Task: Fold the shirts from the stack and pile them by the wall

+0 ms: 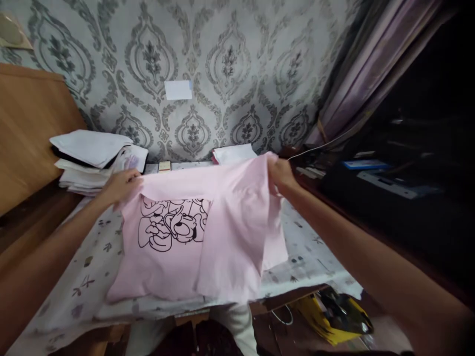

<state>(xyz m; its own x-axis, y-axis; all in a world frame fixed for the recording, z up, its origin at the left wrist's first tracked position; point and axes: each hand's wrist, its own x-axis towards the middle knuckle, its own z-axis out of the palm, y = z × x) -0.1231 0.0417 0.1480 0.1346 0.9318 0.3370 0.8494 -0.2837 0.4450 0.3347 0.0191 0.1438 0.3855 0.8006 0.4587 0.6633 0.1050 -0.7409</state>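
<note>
A pink T-shirt (166,274) with a black line drawing of cartoon characters is stretched between my two hands over a cloth-covered table (308,252). My left hand (125,185) grips its far left edge with closed fingers. At the far right, my right hand (280,173) is closed on a bunched corner of the fabric, slightly raised. The far edge is folded over toward me and covers the top of the print. A sleeve-like flap hangs loosely on the right side, and part of the shirt lies on the table.
Stacked papers and folders (92,153) stand at the back left, beside a wooden panel (37,123). A small phone-like object (164,166) and white paper (235,153) lie near the patterned wall. Dark furniture (389,148) borders the right. A yellow bag (326,321) sits below the table.
</note>
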